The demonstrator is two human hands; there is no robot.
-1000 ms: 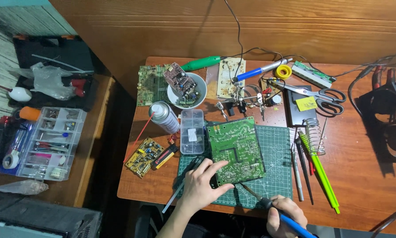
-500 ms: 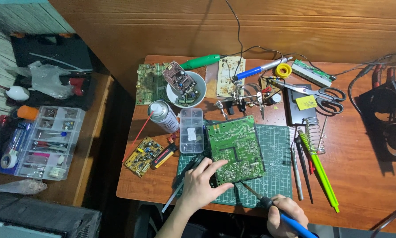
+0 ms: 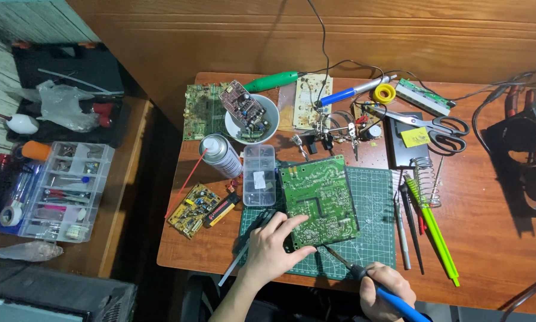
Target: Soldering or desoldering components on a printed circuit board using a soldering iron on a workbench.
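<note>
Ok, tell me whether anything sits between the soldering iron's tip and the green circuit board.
Nothing visible does. The right hand holds the blue-handled soldering iron, its tip at the green circuit board near edge. The left hand steadies the board's lower-left corner, beside the tip's path.

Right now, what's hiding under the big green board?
The green circuit board lies on a green cutting mat with grid lines. The left hand presses the board's near corner. Whatever lies on the mat beneath the board is covered.

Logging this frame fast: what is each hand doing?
Left hand: open, fingers pressing the green circuit board.
Right hand: closed on the blue-handled soldering iron.
</note>
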